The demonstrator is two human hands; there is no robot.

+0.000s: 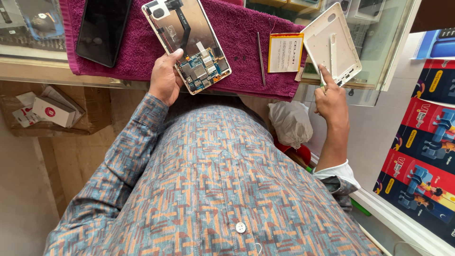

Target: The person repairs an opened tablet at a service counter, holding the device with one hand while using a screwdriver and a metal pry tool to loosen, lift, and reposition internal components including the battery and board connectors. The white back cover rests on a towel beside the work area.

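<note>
While opened, tablet (189,40): circuit board (201,71) bare.

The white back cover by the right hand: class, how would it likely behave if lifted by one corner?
The white back cover looks like a thin hollow shell, so probably light and slightly flexible. It overhangs the maroon towel, so a push might tip it off.

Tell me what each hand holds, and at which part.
The left hand grips the opened tablet at its lower edge, beside the circuit board. The right hand holds a small tool against the white back cover; the exact grip is unclear.
</note>
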